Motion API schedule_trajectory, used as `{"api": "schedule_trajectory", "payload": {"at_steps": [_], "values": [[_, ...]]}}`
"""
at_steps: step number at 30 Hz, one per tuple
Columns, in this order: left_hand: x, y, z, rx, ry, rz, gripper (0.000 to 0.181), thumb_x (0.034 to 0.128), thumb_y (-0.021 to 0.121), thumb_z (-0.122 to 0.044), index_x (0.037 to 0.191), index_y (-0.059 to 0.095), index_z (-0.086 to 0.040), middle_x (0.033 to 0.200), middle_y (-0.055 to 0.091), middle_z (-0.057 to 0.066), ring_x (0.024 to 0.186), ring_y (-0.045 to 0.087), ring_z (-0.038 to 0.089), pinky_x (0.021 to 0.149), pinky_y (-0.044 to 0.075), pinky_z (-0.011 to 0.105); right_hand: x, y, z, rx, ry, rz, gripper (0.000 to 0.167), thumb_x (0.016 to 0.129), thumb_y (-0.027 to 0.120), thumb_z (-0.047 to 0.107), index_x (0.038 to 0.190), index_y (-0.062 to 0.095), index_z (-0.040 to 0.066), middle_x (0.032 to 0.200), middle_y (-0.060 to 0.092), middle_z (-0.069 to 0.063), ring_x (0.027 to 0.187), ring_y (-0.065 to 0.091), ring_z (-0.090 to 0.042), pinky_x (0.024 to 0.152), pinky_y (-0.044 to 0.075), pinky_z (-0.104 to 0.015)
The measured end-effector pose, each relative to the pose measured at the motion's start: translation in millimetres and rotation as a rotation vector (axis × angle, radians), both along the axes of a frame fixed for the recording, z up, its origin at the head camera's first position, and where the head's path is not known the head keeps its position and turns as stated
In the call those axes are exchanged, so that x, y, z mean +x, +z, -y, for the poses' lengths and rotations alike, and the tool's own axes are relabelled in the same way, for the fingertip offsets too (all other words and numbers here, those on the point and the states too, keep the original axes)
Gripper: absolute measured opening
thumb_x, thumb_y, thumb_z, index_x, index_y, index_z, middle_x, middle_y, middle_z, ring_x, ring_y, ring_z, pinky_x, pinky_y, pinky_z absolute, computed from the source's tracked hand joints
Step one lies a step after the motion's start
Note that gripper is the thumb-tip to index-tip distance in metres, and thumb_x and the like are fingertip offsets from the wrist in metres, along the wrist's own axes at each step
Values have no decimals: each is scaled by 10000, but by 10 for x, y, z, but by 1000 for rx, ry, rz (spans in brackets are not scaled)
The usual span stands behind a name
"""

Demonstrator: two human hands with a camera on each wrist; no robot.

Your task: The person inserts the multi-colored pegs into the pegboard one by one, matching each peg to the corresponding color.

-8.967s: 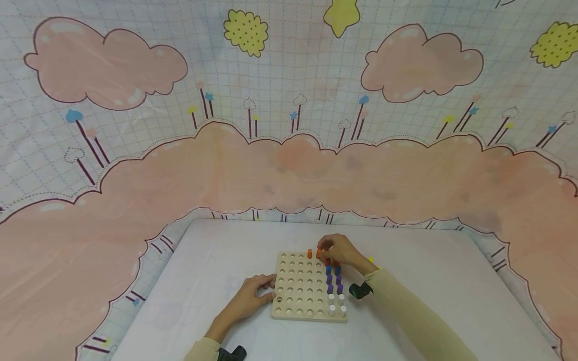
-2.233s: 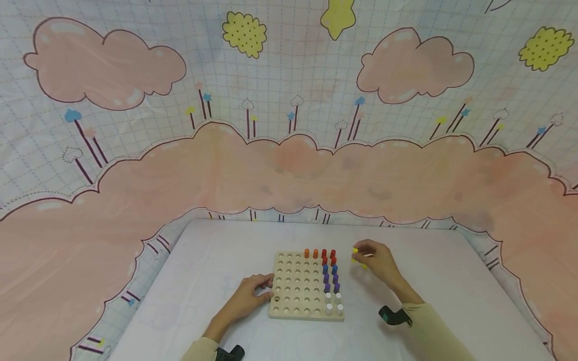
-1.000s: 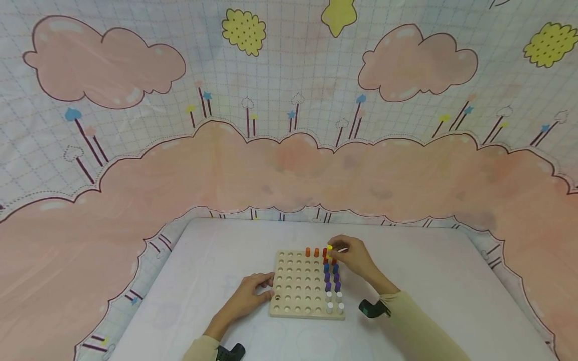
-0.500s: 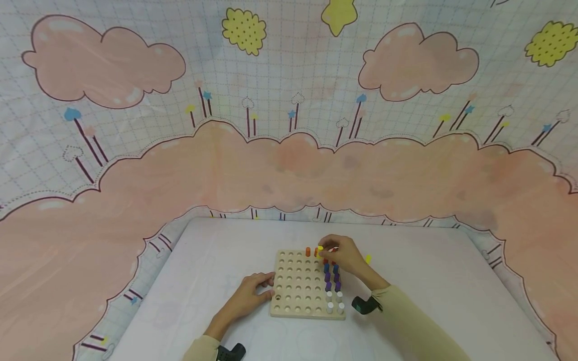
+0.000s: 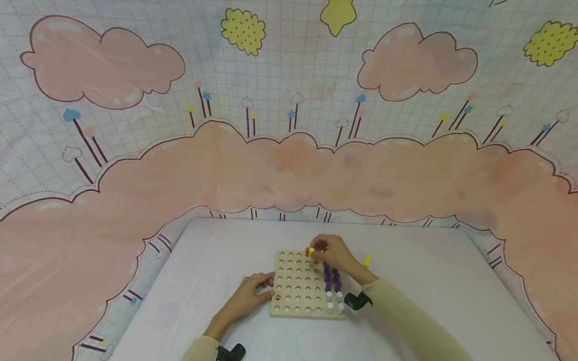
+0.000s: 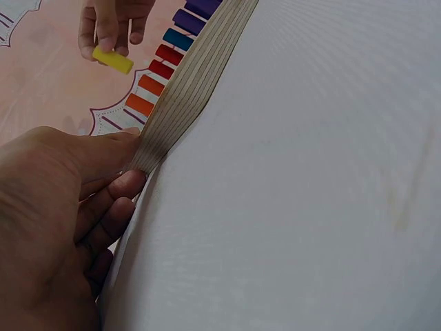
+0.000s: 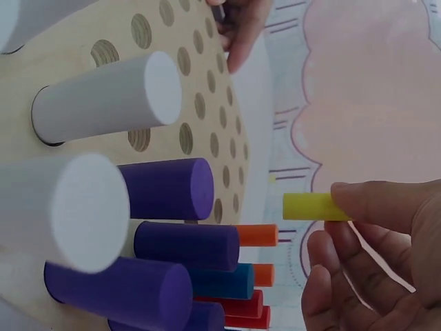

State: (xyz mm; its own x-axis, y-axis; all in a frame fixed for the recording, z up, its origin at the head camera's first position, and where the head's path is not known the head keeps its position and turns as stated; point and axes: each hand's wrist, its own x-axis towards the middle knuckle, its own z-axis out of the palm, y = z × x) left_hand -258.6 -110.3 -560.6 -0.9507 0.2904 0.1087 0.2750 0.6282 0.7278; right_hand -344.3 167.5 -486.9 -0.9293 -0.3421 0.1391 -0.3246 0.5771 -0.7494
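Observation:
A pale wooden pegboard (image 5: 292,304) with rows of round holes lies on the table. My left hand (image 5: 250,296) holds its left edge, thumb and fingertips against the wood. In my right hand (image 5: 336,252) a yellow peg (image 7: 306,206) is pinched between thumb and fingers, above the board's far side and apart from it. The board's right side carries upright white pegs (image 5: 330,308), purple pegs (image 5: 327,286), blue pegs (image 5: 326,268) and red pegs (image 6: 162,67). Two orange pegs (image 6: 140,105) stand along the far row; the right hand partly hides that corner in the head view.
More yellow (image 5: 368,260) shows on the white table (image 5: 415,271) beyond the right wrist, partly hidden by the arm. A patterned cloth (image 5: 289,175) with clouds hangs behind the table. Each wrist wears a black camera (image 5: 358,301).
Since nine seconds ago, the second orange peg has been let go in the far row. My right hand then took up a yellow peg at the right and carried it left over the board.

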Motion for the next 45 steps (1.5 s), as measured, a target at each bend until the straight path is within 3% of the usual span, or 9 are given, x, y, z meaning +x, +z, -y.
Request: {"api": "schedule_trajectory", "payload": {"at_steps": [10, 20, 45], "values": [[2, 0, 12, 5, -10, -4, 485, 903, 699, -266, 1345, 591, -96, 1023, 613, -159, 986, 508, 41, 1013, 364, 438, -71, -53, 114, 101, 23, 34, 151, 766, 813, 125, 851, 693, 158, 756, 641, 32, 675, 566, -116, 614, 453, -271], [18, 13, 8, 8, -13, -3, 490, 907, 693, -276, 1350, 587, -94, 1028, 607, -158, 985, 501, 46, 1013, 361, 432, -56, -62, 140, 173, 27, -10, 148, 758, 819, 132, 849, 702, 135, 725, 613, 38, 690, 525, -120, 628, 421, -265], [-16, -17, 17, 9, -11, 2, 497, 907, 691, -301, 1351, 587, -104, 1035, 607, -167, 988, 502, 41, 1007, 357, 426, -88, -126, 146, 184, 35, -36, 141, 748, 806, 90, 837, 707, 133, 717, 628, 32, 683, 524, -106, 637, 416, -251]]}}
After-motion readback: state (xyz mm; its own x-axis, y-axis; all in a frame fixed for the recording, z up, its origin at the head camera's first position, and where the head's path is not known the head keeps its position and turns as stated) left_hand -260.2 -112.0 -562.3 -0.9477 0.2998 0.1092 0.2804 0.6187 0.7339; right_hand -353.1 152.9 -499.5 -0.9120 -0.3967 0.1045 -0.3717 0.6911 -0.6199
